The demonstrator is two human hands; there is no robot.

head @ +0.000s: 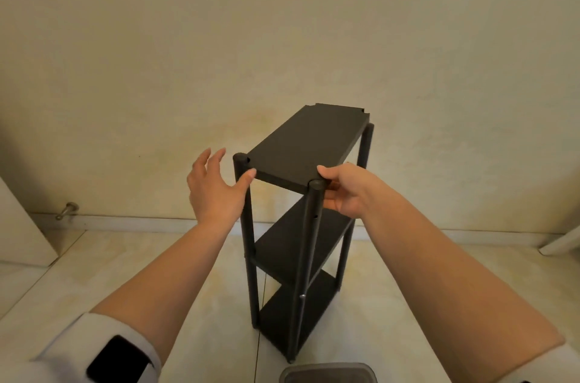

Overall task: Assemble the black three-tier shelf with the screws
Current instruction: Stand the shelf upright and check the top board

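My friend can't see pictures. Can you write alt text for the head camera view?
A tall black three-tier shelf stands upright on a pale tiled floor by a beige wall. The right hand holds its top board's near corner; the open left hand touches the other near corner.

Upright black shelf (pixel 309 144) on pale floor (pixel 188 272), right hand (pixel 345 191) gripping its top board, left hand (pixel 216 188) open alongside.
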